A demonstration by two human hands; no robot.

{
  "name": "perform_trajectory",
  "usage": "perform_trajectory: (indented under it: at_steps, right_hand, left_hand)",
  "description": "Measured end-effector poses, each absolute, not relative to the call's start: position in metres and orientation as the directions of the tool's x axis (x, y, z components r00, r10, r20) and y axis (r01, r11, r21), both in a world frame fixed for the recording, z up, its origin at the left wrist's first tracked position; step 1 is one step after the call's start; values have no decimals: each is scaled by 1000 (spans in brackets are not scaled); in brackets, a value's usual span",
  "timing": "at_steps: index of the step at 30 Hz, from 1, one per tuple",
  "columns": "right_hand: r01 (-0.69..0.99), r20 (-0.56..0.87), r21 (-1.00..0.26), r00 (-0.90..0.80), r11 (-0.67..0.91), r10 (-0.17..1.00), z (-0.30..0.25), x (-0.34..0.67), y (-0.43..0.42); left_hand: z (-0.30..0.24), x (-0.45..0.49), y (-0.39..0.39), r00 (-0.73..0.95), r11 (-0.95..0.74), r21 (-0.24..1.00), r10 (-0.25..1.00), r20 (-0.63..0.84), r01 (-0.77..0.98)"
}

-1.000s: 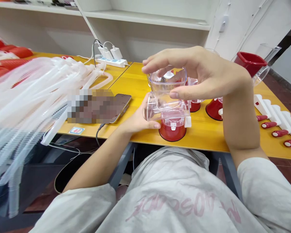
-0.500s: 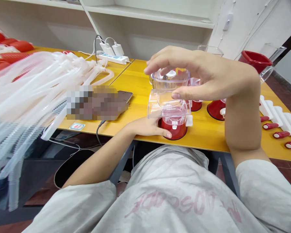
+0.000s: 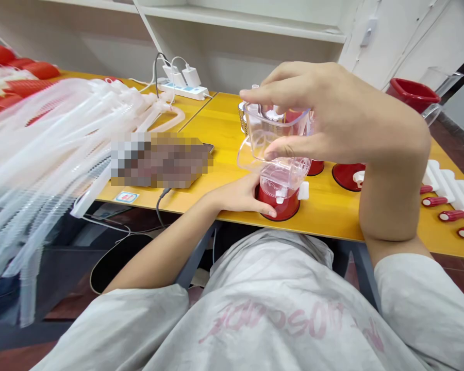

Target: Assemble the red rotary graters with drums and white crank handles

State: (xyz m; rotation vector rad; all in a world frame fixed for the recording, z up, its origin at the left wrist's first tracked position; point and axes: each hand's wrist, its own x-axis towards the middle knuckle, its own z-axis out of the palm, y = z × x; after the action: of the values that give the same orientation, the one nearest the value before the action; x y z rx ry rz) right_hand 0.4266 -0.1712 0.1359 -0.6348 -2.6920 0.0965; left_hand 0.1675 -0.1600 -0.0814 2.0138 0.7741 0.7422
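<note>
A clear plastic housing (image 3: 272, 149) stands on a round red base (image 3: 277, 204) at the near edge of the yellow table (image 3: 216, 129). My right hand (image 3: 332, 116) comes from above and grips the housing's open top, thumb on the front wall and fingers over the rim. My left hand (image 3: 242, 196) wraps round the left side of the red base, fingers pressed against it. A small white tab sticks out on the base's right.
A heap of translucent ribbed tubes (image 3: 42, 149) and red parts fills the left. A power strip (image 3: 181, 90) with chargers lies at the back. More red bases (image 3: 348, 175), white-and-red handles (image 3: 448, 198) and a red-rimmed clear jug (image 3: 413, 95) sit to the right. A blurred patch covers something beside a phone.
My left hand dropped from the clear housing's side to the red base. My right hand kept its grip on the top, and the housing now sits tilted slightly on the base.
</note>
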Motion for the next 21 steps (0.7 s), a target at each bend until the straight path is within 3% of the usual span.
perform_trajectory:
  at_steps: [4,9,14,18,21]
  right_hand:
    - [487,491,-103,-734,867,470,123,420,-170]
    - [603,546,-45,-653,797,525,113,419,-172]
    - [523,672,-15,-626,852,396,104,416,-168]
    - [738,583,-33,-534,674,613,106,405,-183]
    - [794,533,-6,-511,607,674,113,403,-194]
  left_hand:
    - [-87,165,-158,639,-460,855,737,219,238]
    - [-89,167,-157,630,-440,874,743,226,205]
    - [-88,172,-157,617,-450,885,732,290,117]
    - [-87,173,-156,634,-483,867,711,305,124]
    - [-86,173,-156,619,-461,877,730,289,134]
